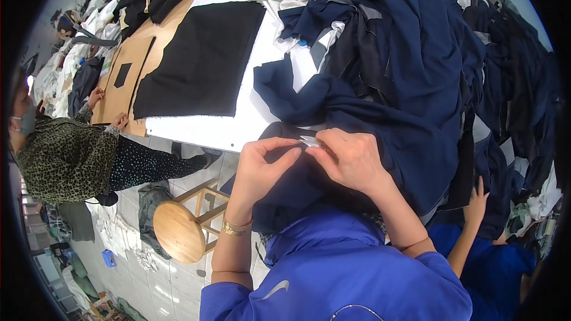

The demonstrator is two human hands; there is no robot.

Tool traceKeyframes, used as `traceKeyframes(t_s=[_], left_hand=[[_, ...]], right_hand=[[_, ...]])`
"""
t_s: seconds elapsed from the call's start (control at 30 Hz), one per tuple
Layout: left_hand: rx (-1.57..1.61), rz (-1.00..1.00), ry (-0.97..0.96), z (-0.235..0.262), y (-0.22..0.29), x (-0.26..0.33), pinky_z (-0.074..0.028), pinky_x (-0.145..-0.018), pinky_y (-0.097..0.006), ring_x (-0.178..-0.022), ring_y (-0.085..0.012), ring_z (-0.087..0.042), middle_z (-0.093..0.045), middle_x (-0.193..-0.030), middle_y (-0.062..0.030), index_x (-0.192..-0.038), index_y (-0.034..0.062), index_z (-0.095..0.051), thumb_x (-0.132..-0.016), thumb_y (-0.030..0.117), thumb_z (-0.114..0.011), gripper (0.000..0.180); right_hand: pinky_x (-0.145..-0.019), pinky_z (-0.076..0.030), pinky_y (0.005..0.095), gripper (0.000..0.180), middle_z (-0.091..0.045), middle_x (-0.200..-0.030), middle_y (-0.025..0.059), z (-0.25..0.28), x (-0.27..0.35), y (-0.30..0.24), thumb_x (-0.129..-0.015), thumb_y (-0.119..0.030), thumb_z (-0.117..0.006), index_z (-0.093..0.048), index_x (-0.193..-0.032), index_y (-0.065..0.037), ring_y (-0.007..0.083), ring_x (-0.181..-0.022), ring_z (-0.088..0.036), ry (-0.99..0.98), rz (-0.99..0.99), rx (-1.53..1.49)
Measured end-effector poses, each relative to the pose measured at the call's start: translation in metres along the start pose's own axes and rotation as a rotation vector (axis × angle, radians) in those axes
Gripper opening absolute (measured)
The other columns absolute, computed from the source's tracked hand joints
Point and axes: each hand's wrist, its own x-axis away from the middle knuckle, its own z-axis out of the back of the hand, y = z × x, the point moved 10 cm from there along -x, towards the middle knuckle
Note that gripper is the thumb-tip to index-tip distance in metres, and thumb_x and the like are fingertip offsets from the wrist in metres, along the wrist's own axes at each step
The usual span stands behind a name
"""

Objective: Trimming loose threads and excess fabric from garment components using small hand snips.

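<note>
My right hand [352, 157] pinches a small white piece [310, 141], perhaps a paper label, between thumb and fingers. Its kind is too small to make out for sure. From the other side, the thumb and forefinger of my left hand [264, 166] close in on the tip of the same piece. A gold-coloured bracelet or watch [237, 227] circles my left wrist. Both hands are held above navy cloth [380, 134] that hangs over the near table edge and lies heaped to the right.
A black cloth panel [202, 59] lies on the white tabletop [190, 131]. At left, a person [65, 154] touches a brown board [125, 77]. Another person's hand [476, 202] reaches into cloth at right. A wooden stool [178, 232] stands on the floor.
</note>
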Motion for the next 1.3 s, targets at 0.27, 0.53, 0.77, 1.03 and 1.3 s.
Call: traceKeyframes(t_s=[0.27,0.53,0.77,1.03,1.3], left_hand=[[-0.045,-0.027,0.007,0.001,0.003,0.0,-0.048,-0.072,-0.024,-0.077,-0.0104,-0.062,-0.069,-0.083,-0.0082,-0.094,-0.0045,-0.068,-0.079,0.009,-0.067,0.02],[-0.075,-0.051,-0.001,0.0,0.007,0.001,-0.048,-0.072,-0.023,-0.076,-0.0096,-0.062,-0.069,-0.083,-0.0074,-0.094,-0.0038,-0.068,-0.079,0.009,-0.068,0.02],[0.113,0.059,-0.028,-0.002,-0.008,0.002,-0.048,-0.073,-0.022,-0.077,-0.0093,-0.061,-0.068,-0.085,-0.0058,-0.096,-0.0033,-0.068,-0.079,0.007,-0.067,0.019],[0.315,0.071,-0.052,-0.007,-0.016,0.002,-0.044,-0.068,-0.017,-0.074,-0.0047,-0.057,-0.065,-0.084,-0.002,-0.095,-0.0006,-0.063,-0.08,0.006,-0.069,0.018],[0.249,0.06,-0.054,-0.002,-0.014,0.005,-0.044,-0.065,-0.015,-0.071,-0.0023,-0.055,-0.062,-0.08,0.0014,-0.094,0.0003,-0.062,-0.085,0.007,-0.065,0.012]], right_hand=[[-0.043,-0.04,0.0298,0.023,-0.055,-0.062,0.0044,-0.004,0.001,-0.004,-0.079,-0.025,-0.067,-0.056,-0.071,-0.007,0.0212,-0.048,-0.055,-0.039,0.048,0.038],[-0.043,-0.04,0.0299,0.021,-0.056,-0.062,0.0041,-0.004,0.0,-0.006,-0.08,-0.024,-0.067,-0.057,-0.072,-0.008,0.0205,-0.048,-0.055,-0.033,0.055,0.071],[-0.052,-0.042,0.0274,0.021,-0.058,-0.065,0.0065,-0.008,0.006,0.04,-0.086,-0.021,-0.062,-0.058,-0.089,-0.001,0.0179,-0.054,-0.056,-0.024,-0.415,-0.399],[-0.051,-0.032,0.0229,0.018,-0.041,-0.058,-0.0029,-0.054,0.015,0.041,-0.086,-0.017,-0.061,-0.061,-0.092,0.0,0.0047,-0.056,-0.036,-0.213,-0.551,-0.856],[-0.051,-0.032,0.0212,0.02,-0.045,-0.058,-0.0062,-0.052,0.017,0.045,-0.091,-0.019,-0.057,-0.062,-0.087,0.0,0.0026,-0.056,-0.039,-0.143,-0.723,-1.049]])
